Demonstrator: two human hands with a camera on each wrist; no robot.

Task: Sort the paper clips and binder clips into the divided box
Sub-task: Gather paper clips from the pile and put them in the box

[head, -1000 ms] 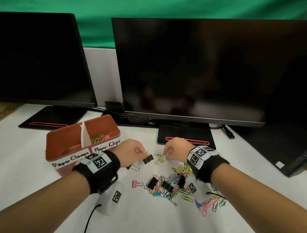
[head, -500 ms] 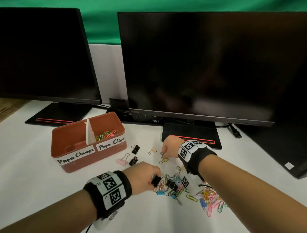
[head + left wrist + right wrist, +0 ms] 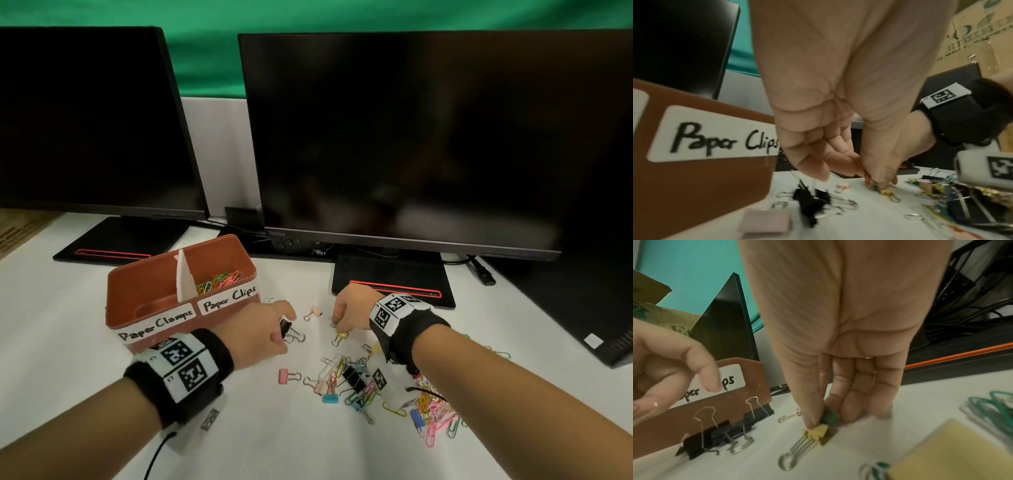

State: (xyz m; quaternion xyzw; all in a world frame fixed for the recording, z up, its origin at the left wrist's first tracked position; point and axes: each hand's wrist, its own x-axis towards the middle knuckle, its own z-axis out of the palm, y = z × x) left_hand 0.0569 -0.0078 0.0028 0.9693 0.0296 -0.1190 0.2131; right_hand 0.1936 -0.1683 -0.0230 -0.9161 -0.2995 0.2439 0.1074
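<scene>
The brown divided box point(image 3: 147, 284) stands left of centre, labelled "Paper Clamps" and "Paper Clips". Coloured paper clips point(image 3: 217, 282) lie in its right compartment. My left hand point(image 3: 283, 325) hovers over black binder clips point(image 3: 291, 334) lying in front of the box. In the right wrist view its fingers are loosely curled and hold nothing. My right hand point(image 3: 337, 322) pinches a green paper clip point(image 3: 830, 415) between thumb and forefinger, touching a yellow binder clip point(image 3: 340, 336) on the table. A mixed pile of clips point(image 3: 349, 380) lies between my forearms.
Two dark monitors stand behind; the right monitor's stand base point(image 3: 390, 281) is just beyond my right hand. A pink binder clip point(image 3: 284, 376) and a peach one point(image 3: 315, 312) lie loose. More paper clips point(image 3: 435, 414) are heaped under my right forearm.
My left hand carried a black binder clip from the pile toward the box and let it go beside the other black clips. My right hand stayed by the yellow clip.
</scene>
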